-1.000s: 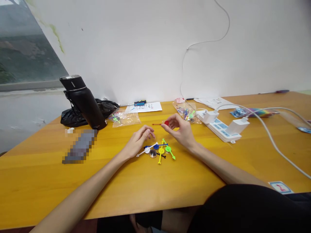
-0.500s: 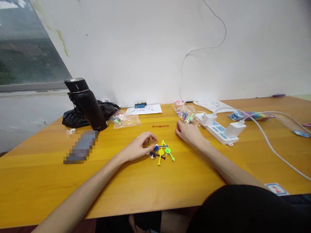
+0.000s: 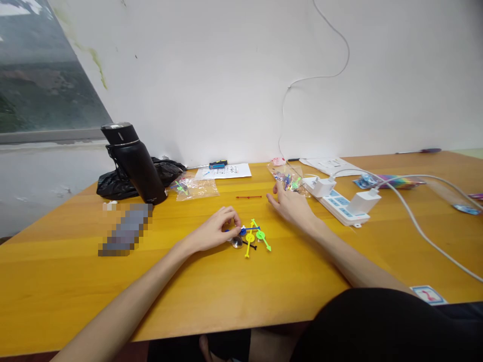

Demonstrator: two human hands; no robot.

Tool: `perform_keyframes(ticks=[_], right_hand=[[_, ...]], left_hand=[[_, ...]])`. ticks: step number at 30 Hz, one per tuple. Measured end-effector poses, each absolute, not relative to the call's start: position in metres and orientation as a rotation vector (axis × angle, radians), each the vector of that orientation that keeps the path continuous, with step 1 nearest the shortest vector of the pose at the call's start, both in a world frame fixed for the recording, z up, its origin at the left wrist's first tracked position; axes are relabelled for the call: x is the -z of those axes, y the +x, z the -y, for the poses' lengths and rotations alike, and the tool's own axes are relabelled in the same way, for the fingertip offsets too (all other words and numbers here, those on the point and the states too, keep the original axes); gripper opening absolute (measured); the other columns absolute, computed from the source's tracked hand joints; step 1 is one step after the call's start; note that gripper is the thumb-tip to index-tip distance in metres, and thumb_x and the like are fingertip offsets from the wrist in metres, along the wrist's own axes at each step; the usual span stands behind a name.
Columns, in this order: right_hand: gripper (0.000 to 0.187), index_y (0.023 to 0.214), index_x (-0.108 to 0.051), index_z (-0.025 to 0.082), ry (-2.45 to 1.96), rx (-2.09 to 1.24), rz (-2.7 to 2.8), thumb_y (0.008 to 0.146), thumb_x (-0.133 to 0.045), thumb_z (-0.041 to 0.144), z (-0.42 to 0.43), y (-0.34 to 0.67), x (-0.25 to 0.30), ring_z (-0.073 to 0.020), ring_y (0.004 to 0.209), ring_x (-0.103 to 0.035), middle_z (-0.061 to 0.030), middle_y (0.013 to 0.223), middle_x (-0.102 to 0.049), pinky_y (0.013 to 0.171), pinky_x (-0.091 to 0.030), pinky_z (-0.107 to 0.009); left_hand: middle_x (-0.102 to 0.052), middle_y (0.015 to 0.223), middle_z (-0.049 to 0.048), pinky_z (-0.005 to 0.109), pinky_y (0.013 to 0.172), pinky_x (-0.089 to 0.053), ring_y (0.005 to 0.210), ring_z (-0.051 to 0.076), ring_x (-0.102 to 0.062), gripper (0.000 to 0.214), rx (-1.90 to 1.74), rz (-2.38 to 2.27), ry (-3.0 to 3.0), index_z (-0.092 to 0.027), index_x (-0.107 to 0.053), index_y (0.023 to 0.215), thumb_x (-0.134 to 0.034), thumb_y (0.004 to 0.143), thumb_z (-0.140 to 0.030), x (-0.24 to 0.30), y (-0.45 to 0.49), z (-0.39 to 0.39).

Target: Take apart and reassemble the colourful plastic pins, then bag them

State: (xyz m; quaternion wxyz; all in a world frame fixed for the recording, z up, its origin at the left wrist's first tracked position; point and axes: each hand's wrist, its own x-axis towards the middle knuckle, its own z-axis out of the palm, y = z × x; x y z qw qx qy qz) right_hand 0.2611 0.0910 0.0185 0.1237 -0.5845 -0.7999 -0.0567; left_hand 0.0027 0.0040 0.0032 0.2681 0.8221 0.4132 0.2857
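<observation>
OK — R hand (image 3: 293, 203), fingers apart — L hand (image 3: 213, 229) curled nr blue arrow (image 3: 243, 232)

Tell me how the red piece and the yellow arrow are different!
The red piece lies by itself, but the yellow arrow is bunched up with others, like the green arrow.
The red piece runs side to side; the yellow arrow runs mostly front to back.
The red piece looks very thin here, while the yellow arrow shows a wide round middle.
Both are long and narrow, and both are on the table.
</observation>
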Motion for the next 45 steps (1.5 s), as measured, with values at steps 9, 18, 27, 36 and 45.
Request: perform_keyframes(ticks=[9,18,27,36,45], right_hand=[[0.023,0.103,-0.058,0.023,-1.185,-0.283,2.429,0.104,-0.045,0.042,-0.084,0.247,-0.008,-0.0163,0.057,-0.055,0.0015,0.068,-0.064,0.056,-0.029,-0.025],[0.025,0.096,-0.057,0.022,-1.052,-0.452,2.392,0.105,-0.043,0.041,-0.079,0.246,-0.010,-0.0145,0.058,-0.050,0.0042,0.065,-0.055,0.059,-0.031,-0.024],[0.030,0.101,-0.066,0.022,-0.835,-0.605,2.551,0.103,-0.049,0.046,-0.068,0.241,-0.013,-0.0119,0.056,-0.043,0.0058,0.063,-0.050,0.056,-0.028,-0.023],[0.023,0.106,-0.076,0.020,-0.687,-0.663,2.608,0.098,-0.060,0.034,-0.071,0.240,-0.006,-0.0087,0.052,-0.038,0.0066,0.058,-0.043,0.055,-0.026,-0.023],[0.035,0.126,-0.059,0.024,-0.646,-0.686,2.396,0.096,-0.066,0.041,-0.067,0.237,-0.006,-0.0105,0.059,-0.042,0.0066,0.070,-0.046,0.058,-0.032,-0.023]], left_hand=[[-0.061,0.086,0.0036,0.029,0.068,-0.040,0.074,0.016,-0.049,0.026,-0.873,-1.155,1.981,-0.020,-0.064,0.091,-0.056,0.096,-0.045,-0.004,0.005,-0.005],[-0.042,0.070,-0.0041,0.025,0.062,-0.036,0.062,0.011,-0.041,0.032,-1.150,-1.015,1.527,-0.021,-0.050,0.081,-0.061,0.091,-0.050,-0.003,0.001,-0.018],[-0.043,0.070,-0.0045,0.025,0.063,-0.038,0.061,0.010,-0.043,0.028,-1.092,-1.006,1.384,-0.020,-0.053,0.079,-0.068,0.083,-0.042,0.000,0.000,-0.019],[-0.044,0.068,-0.0039,0.025,0.057,-0.026,0.060,0.009,-0.035,0.027,-1.132,-0.985,1.407,-0.017,-0.061,0.082,-0.074,0.083,-0.041,-0.003,0.001,-0.017],[-0.062,0.074,0.0003,0.022,0.061,-0.038,0.065,0.010,-0.051,0.028,-1.314,-0.868,1.105,-0.017,-0.057,0.083,-0.073,0.085,-0.039,-0.006,0.000,-0.018]])
